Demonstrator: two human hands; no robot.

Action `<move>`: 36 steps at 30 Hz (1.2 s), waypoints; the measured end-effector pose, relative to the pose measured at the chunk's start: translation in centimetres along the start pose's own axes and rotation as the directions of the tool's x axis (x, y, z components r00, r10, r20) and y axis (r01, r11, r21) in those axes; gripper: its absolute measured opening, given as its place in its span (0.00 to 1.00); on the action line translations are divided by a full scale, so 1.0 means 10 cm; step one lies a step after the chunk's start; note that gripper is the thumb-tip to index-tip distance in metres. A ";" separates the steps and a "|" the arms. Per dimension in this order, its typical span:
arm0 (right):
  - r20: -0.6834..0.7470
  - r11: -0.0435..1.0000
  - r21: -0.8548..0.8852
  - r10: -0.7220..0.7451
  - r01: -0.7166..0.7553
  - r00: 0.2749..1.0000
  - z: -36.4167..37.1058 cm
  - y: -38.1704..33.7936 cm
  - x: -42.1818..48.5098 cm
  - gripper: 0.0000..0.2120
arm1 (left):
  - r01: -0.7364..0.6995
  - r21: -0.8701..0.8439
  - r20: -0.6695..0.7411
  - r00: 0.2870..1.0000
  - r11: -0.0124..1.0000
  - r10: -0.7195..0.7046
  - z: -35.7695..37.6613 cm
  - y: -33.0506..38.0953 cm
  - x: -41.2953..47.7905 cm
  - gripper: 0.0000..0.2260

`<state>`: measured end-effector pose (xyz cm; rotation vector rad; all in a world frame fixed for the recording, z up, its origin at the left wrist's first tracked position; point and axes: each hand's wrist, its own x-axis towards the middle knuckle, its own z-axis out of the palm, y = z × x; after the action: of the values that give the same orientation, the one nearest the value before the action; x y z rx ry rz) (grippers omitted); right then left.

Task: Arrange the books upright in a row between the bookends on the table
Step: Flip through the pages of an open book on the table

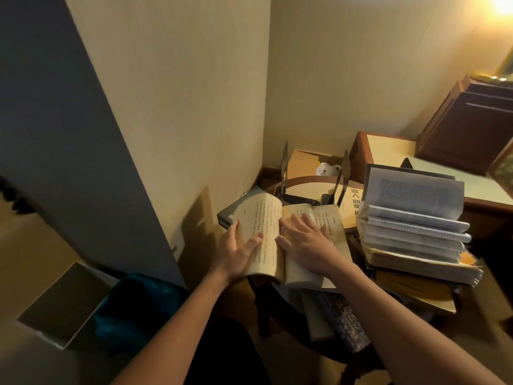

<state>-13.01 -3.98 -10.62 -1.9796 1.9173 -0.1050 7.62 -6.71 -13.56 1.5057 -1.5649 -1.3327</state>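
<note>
So this looked like the very start: the two bookends (342, 179) at the back of the round table (311, 187) had nothing between them. The open book (266, 218) lay flat just in front. The left hand (240, 252) gripped its left edge, thumb on the page, and the right hand (308, 241) was spread flat on the other page. Next move, I'd guess: shut it, then stand it up. A stack of splayed-open books (416, 226) crowded the right side and a dark blue book (347, 326) sat near the front edge — tight space.
</note>
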 end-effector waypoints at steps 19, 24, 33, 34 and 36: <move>-0.012 0.997 -0.044 0.060 -0.060 0.998 0.01 0.29 0.25 0.28 | -0.233 0.668 0.155 0.972 0.707 0.174 0.30 0.04 0.54 0.23; -0.003 0.994 -0.076 0.072 -0.072 0.997 0.02 0.28 0.27 0.28 | -0.198 0.720 0.185 0.979 0.665 0.091 0.29 0.15 0.70 0.23; -0.009 0.995 -0.061 0.075 -0.076 0.997 0.04 0.28 0.27 0.28 | -0.250 0.590 0.201 0.966 0.768 0.161 0.16 0.25 -0.04 0.21; -0.016 0.996 -0.056 0.072 -0.073 0.997 0.04 0.28 0.27 0.28 | -0.262 0.597 0.208 0.963 0.758 0.169 0.14 0.25 -0.12 0.21; -0.027 0.996 -0.053 0.067 -0.069 0.997 0.05 0.29 0.27 0.28 | -0.269 0.609 0.213 0.962 0.746 0.174 0.11 0.24 -0.20 0.21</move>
<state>-15.39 -6.52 -12.57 -1.9537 2.0215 -0.0602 6.12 -4.87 -11.25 1.5348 -2.3744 -0.8100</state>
